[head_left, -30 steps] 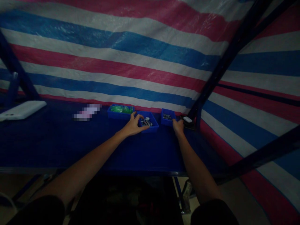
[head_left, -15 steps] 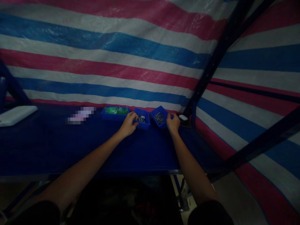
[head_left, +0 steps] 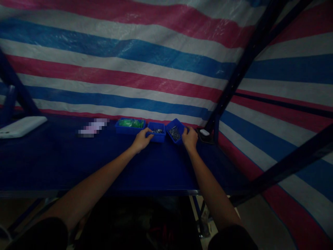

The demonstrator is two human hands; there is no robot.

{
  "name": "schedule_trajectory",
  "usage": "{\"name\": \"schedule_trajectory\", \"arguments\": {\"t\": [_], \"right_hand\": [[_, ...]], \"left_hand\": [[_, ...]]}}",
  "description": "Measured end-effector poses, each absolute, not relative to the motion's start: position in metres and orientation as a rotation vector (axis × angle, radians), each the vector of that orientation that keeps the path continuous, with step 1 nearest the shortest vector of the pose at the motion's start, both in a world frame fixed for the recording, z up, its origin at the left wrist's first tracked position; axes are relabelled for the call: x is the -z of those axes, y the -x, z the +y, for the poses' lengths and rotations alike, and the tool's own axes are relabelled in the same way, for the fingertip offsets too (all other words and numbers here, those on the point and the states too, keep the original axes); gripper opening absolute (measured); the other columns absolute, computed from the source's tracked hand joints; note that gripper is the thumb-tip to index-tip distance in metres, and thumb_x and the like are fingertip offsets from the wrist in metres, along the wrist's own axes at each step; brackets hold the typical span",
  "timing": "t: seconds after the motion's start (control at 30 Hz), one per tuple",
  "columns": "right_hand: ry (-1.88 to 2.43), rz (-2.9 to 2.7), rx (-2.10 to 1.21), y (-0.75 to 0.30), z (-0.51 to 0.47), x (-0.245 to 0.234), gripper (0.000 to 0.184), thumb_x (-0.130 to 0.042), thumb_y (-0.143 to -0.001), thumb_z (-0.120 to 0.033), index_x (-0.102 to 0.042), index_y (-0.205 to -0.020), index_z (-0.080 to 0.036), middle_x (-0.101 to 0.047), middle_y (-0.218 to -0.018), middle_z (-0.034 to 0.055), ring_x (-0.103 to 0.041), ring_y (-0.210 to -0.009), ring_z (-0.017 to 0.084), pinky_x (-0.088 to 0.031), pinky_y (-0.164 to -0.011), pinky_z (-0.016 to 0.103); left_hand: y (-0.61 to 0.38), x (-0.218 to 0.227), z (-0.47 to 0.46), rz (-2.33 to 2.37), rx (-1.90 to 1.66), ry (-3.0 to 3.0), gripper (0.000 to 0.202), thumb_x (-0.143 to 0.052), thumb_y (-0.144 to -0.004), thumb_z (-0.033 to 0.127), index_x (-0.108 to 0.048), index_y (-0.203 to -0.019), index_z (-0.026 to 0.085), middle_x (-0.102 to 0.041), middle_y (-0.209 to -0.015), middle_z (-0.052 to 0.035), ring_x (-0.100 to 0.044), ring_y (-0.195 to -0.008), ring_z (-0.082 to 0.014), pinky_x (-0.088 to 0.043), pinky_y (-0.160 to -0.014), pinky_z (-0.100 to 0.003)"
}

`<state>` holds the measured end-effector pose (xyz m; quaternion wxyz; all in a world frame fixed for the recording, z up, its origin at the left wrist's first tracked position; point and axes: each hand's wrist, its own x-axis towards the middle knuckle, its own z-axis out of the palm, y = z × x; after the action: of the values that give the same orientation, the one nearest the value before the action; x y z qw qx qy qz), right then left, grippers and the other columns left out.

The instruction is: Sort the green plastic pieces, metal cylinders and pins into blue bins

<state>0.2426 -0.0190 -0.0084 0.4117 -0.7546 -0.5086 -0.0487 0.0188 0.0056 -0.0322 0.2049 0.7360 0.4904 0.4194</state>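
For the middle bin (head_left: 158,138): showing plain blue walls and an open top, standing upright on the dark blue table (head_left: 156,166), facing the near edge almost squarely, and containing a low heap of silvery metal pieces (head_left: 158,131). For the right bin (head_left: 177,123): showing the same blue and an open top, but sitting cornerwise, pointing one corner toward the near edge and another at the middle bin, just beside it. Holding many thin, greyish pin-like pieces (head_left: 174,133), lying crisscross inside. Leaving unclear any slight lift off the table.
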Motion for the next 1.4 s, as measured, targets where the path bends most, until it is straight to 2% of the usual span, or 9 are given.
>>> {"name": "schedule_trajectory", "arguments": {"t": [0.13,0.27,0.37,0.67,0.97,1.13,1.27,1.4], "right_hand": [[1.967,-1.237,0.085,-0.245,-0.018,0.008,0.037,-0.037,-0.085,-0.029,-0.059,-0.109,-0.011,-0.064,-0.104,0.014,-0.058,-0.097,0.024,-0.04,-0.083,0.03],[2.028,-1.243,0.087,-0.25,-0.017,0.009,0.035,-0.038,-0.085,-0.028,-0.063,-0.104,-0.013,-0.066,-0.097,0.0136,-0.06,-0.092,0.023,-0.041,-0.08,0.03],[2.022,-1.26,0.146,-0.252,-0.018,0.009,0.033,-0.04,-0.085,-0.027,-0.065,-0.102,-0.014,-0.066,-0.094,0.0136,-0.06,-0.09,0.023,-0.041,-0.079,0.03],[1.949,-1.282,0.242,-0.257,-0.011,0.015,0.034,-0.039,-0.084,-0.026,-0.066,-0.101,-0.013,-0.067,-0.094,0.0143,-0.061,-0.089,0.024,-0.042,-0.079,0.031],[1.887,-1.251,0.212,-0.257,-0.013,0.016,0.036,-0.041,-0.082,-0.033,-0.065,-0.1,-0.012,-0.065,-0.095,0.014,-0.058,-0.09,0.024,-0.041,-0.083,0.033],[1.899,-1.27,0.092,-0.25,-0.02,0.009,0.038,-0.044,-0.081,-0.04,-0.062,-0.103,-0.015,-0.063,-0.098,0.012,-0.058,-0.091,0.023,-0.043,-0.081,0.034],[1.914,-1.404,0.038,-0.243,-0.025,0.006,0.038,-0.044,-0.082,-0.04,-0.058,-0.111,-0.02,-0.061,-0.102,0.0099,-0.058,-0.093,0.023,-0.043,-0.081,0.034],[1.88,-1.464,0.137,-0.23,-0.03,0.005,0.041,-0.044,-0.083,-0.045,-0.055,-0.114,-0.021,-0.055,-0.108,0.0099,-0.055,-0.099,0.022,-0.042,-0.083,0.033]], "left_hand": [[-0.016,0.029,0.005,1.374,-1.008,-2.126,0.012,-0.057,-0.074,0.025,-0.058,-0.082,0.017,-0.059,-0.076,-0.001,-0.054,-0.071,-0.0165,-0.041,-0.065,-0.027],[-0.015,0.03,0.008,1.354,-0.916,-2.302,0.012,-0.057,-0.073,0.022,-0.058,-0.083,0.016,-0.06,-0.092,-0.0057,-0.055,-0.085,-0.0189,-0.042,-0.078,-0.03],[-0.014,0.031,0.009,1.326,-0.932,-2.365,0.011,-0.055,-0.074,0.02,-0.057,-0.084,0.015,-0.06,-0.095,-0.0068,-0.055,-0.094,-0.0198,-0.04,-0.085,-0.032],[-0.014,0.028,0.01,1.369,-0.875,-2.386,0.009,-0.055,-0.075,0.017,-0.057,-0.083,0.015,-0.06,-0.094,-0.0075,-0.056,-0.094,-0.0211,-0.042,-0.084,-0.033],[-0.013,0.028,0.011,1.294,-1.003,-2.395,0.006,-0.049,-0.077,0.014,-0.052,-0.082,0.017,-0.059,-0.091,-0.0065,-0.056,-0.092,-0.0207,-0.043,-0.084,-0.035],[-0.011,0.025,0.012,1.191,-1.265,-2.4,0.013,-0.049,-0.075,0.011,-0.052,-0.085,0.018,-0.059,-0.104,-0.0068,-0.049,-0.111,-0.0212,-0.036,-0.097,-0.038],[-0.01,0.02,0.01,1.121,-1.255,-2.541,0.018,-0.047,-0.076,0.008,-0.054,-0.089,0.017,-0.056,-0.116,-0.0089,-0.042,-0.121,-0.0218,-0.032,-0.102,-0.04],[-0.011,0.015,0.005,1.161,-1.267,-2.611,0.02,-0.047,-0.077,0.008,-0.056,-0.093,0.016,-0.052,-0.124,-0.0103,-0.04,-0.123,-0.0226,-0.033,-0.102,-0.041]]}}
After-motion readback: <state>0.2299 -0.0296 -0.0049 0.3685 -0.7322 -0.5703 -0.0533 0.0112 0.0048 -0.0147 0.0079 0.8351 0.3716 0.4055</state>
